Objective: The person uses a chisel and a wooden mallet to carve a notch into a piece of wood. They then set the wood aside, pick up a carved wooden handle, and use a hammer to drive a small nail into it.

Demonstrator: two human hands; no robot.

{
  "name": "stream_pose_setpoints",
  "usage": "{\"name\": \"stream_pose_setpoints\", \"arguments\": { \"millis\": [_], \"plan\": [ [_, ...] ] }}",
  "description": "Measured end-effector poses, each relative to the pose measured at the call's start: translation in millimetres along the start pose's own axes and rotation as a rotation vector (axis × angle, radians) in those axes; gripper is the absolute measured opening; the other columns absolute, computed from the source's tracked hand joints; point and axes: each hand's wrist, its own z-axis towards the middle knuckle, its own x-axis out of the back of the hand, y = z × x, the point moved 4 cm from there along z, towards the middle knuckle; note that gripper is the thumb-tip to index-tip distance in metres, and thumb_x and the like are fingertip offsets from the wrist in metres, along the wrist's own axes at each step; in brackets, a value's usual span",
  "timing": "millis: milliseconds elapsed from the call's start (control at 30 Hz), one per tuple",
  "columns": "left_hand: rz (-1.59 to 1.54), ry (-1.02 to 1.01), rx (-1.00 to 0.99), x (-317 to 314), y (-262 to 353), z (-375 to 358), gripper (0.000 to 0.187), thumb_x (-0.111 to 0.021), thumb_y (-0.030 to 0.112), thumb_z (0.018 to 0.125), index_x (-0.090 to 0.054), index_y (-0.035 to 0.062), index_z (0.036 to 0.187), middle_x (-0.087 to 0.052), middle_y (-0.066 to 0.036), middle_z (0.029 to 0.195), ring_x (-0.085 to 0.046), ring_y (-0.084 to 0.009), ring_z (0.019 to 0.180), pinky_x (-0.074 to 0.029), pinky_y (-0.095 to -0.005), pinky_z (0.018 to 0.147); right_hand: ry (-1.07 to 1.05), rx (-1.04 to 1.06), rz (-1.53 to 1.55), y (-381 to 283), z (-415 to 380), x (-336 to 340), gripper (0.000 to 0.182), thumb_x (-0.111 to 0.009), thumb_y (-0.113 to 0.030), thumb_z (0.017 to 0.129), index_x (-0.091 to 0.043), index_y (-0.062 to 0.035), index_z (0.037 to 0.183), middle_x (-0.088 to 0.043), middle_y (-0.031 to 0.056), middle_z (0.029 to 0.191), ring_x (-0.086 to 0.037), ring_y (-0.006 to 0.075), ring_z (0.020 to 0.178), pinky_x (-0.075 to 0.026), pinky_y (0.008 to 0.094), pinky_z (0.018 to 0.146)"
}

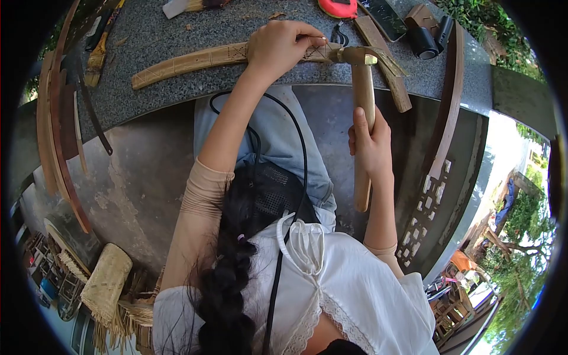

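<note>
My right hand (371, 142) is wrapped round the wooden handle of a claw hammer (362, 89). The hammer's head is over the right end of a curved wooden strip (189, 61), which lies along the stone tabletop's near edge. Pencil-like lines and dark marks run along the strip. My left hand (277, 48) rests across it, thumb and fingertips pinched together just left of the hammer head. Whatever is in that pinch is too small to make out.
On the speckled stone table (160, 44) are a red tape measure (338, 7), a phone (383, 19), a dark cylindrical object (422, 42), a flat wooden piece (390, 80) and a paintbrush (96, 62). Long wooden strips (452, 89) overhang the right edge; others (56, 130) overhang the left.
</note>
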Motion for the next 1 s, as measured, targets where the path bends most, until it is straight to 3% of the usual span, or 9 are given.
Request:
{"name": "stream_pose_setpoints", "arguments": {
  "millis": [667,800,833,867,1000],
  "plan": [
    [-0.01,0.028,-0.052,4.4,6.9,-1.8,0.014,-0.069,0.038,0.076,-0.075,0.0272,0.083,-0.07,0.006,0.08,-0.067,-0.0182,0.071,-0.053,-0.0314,0.063,0.058,0.155,-0.002,-33.4,2.4,15.5,0.037,-0.047,-0.039,0.097,-0.053,-0.0036,0.087,-0.046,-0.0018,0.051,-0.045,0.0062,0.043,-0.034,0.0249,0.04],
    [-0.004,0.024,-0.054,2.1,4.9,-1.8,0.013,-0.069,0.036,0.076,-0.075,0.027,0.083,-0.07,0.006,0.08,-0.067,-0.0183,0.071,-0.053,-0.0317,0.063,0.087,0.255,-0.145,-39.4,5.4,10.0,0.04,-0.05,-0.039,0.096,-0.054,0.0002,0.09,-0.049,0.0052,0.051,-0.05,0.0131,0.045,-0.038,0.0304,0.045],
    [0.002,0.05,-0.055,2.7,5.2,-2.1,0.01,-0.067,0.03,0.076,-0.075,0.0272,0.083,-0.07,0.004,0.079,-0.067,-0.0188,0.07,-0.053,-0.0329,0.063,0.064,0.218,-0.174,-40.8,5.9,7.2,0.039,-0.051,-0.038,0.095,-0.055,0.0011,0.094,-0.05,0.0085,0.053,-0.051,0.0162,0.047,-0.039,0.0331,0.048],
    [0.008,0.075,-0.056,3.5,5.4,-2.5,0.011,-0.066,0.023,0.076,-0.075,0.0275,0.082,-0.07,0.003,0.078,-0.066,-0.0193,0.068,-0.053,-0.0341,0.062,0.064,0.22,-0.174,-41.9,5.8,8.4,0.039,-0.051,-0.038,0.095,-0.055,0.0011,0.094,-0.05,0.0085,0.053,-0.051,0.0162,0.047,-0.039,0.0331,0.048],
    [-0.064,0.031,-0.046,2.2,4.7,-2.0,0.011,-0.067,0.025,0.075,-0.075,0.0268,0.082,-0.07,0.002,0.078,-0.067,-0.0196,0.068,-0.053,-0.0344,0.062,0.079,0.241,-0.203,-43.9,3.0,14.9,0.038,-0.051,-0.038,0.095,-0.056,-0.0002,0.096,-0.052,0.0078,0.054,-0.052,0.0157,0.047,-0.039,0.0325,0.048]
  ]
}}
